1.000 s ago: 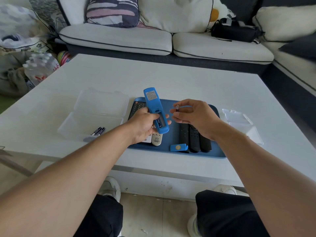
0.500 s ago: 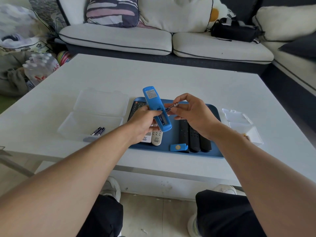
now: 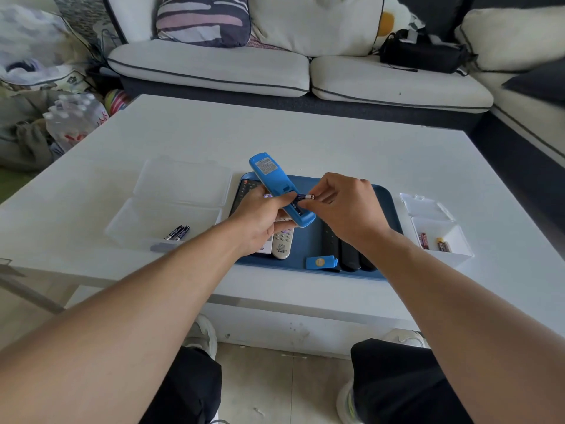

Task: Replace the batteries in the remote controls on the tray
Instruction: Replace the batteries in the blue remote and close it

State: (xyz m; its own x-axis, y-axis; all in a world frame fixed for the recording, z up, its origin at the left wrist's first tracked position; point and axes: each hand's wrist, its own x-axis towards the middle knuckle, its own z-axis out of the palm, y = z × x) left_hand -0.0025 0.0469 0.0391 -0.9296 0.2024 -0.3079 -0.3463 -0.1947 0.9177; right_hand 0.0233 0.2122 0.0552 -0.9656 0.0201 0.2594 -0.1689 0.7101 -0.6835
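Observation:
My left hand point(image 3: 260, 218) grips a blue remote point(image 3: 276, 183) face down above the blue tray point(image 3: 383, 194), its battery compartment uncovered. My right hand point(image 3: 342, 209) pinches a small battery point(image 3: 304, 196) at the edge of that compartment; another battery sits inside it. The remote's blue cover point(image 3: 321, 262) lies on the tray's near edge. A white remote point(image 3: 282, 243), a dark one with buttons point(image 3: 244, 194) and black remotes point(image 3: 351, 255) lie on the tray, partly hidden by my hands.
A clear open box point(image 3: 146, 215) on the left holds two black batteries point(image 3: 179, 232). A smaller clear box point(image 3: 440, 237) on the right holds several red and brown batteries point(image 3: 434, 241). All stand on a white table point(image 3: 305, 139); a sofa lies beyond.
My right hand has brought the battery from above the tray leftward to the remote's compartment. The left hand has tilted the remote slightly and kept its grip.

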